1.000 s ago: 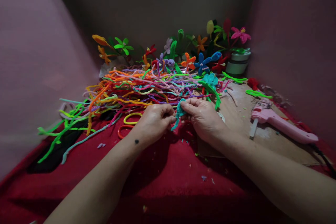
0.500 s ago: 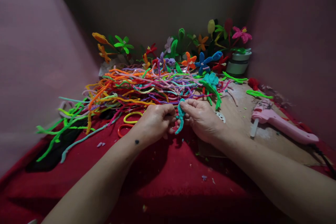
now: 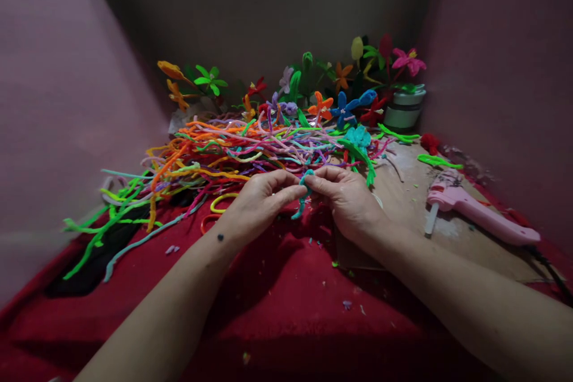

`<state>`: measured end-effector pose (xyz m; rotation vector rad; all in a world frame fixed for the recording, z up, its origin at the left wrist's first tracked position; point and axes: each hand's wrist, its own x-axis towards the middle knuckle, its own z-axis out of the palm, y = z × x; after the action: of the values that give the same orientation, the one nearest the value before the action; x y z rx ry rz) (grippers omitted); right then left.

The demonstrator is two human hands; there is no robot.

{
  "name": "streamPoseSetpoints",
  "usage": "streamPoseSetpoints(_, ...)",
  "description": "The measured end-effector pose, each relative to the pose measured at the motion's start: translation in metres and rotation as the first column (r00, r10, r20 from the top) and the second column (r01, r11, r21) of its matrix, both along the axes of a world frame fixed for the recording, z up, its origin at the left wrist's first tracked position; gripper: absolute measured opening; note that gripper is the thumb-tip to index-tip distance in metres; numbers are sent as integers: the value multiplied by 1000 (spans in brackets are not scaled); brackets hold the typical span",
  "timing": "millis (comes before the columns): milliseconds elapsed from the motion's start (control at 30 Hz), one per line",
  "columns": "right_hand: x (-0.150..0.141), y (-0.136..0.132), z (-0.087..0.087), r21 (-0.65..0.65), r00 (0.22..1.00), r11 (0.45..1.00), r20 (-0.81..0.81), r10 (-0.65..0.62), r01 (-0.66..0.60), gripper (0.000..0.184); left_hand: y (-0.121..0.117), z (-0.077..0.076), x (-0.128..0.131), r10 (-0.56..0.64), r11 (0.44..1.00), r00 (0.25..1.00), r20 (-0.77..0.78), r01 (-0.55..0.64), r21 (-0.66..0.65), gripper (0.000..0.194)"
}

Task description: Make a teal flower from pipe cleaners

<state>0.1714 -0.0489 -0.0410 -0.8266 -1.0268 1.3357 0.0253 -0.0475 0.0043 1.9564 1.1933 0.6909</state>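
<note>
Red cloth [image 3: 286,322] below; two hands, left fingers [image 3: 305,186] and right fingers [image 3: 312,182] pinching one teal stem piece [image 3: 301,208]; one glue gun [image 3: 477,206] right.

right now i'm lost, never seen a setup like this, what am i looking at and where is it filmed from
There is no machine: a person works bare-handed, filmed by a camera worn on the head, looking forward and down. The left hand and right hand pinch a small turquoise pipe-cleaner piece between them. Beyond lies a heap of coloured pipe cleaners with fuzzy handmade flowers behind, such as a blue flower. On the right, a pink glue gun rests on cardboard; red cloth covers the surface.
</note>
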Motion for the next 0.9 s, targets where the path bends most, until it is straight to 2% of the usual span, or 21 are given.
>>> streamPoseSetpoints(100, 0, 0, 0, -13, 998, 999, -30, 49, -50, 19, -2, -5, 3, 37, 993, 994, 100, -25, -119, 20)
streamPoseSetpoints(333, 3, 2, 5, 32, 989, 995, -109, 96, -93, 22, -3, -2, 2, 61, 978, 989, 138, -32, -206, 20)
streamPoseSetpoints(500, 4, -1, 8, 41, 997, 997, -19, 73, -72, 15, -3, 1, 2, 99, 978, 987, 125, -73, -197, 19)
streamPoseSetpoints(600, 2, -4, 10, 72, 997, 997, 75, -8, 3, 14, -4, 0, 3, 95, 978, 984, 150, -65, -199, 24)
streamPoseSetpoints(733, 0, -5, 12, 107, 980, 991, 173, -101, 83, 21, -4, -1, 3, 108, 970, 974, 201, -59, -236, 23)
streamPoseSetpoints(800, -1, -5, 11, 102, 992, 994, 114, -56, 44, 24, -3, -1, 2, 120, 966, 965, 232, -60, -253, 19)
streamPoseSetpoints(900, -1, -4, 9, 62, 999, 997, -4, 43, -42, 15, -1, -2, 0, 127, 966, 955, 267, -58, -252, 17)
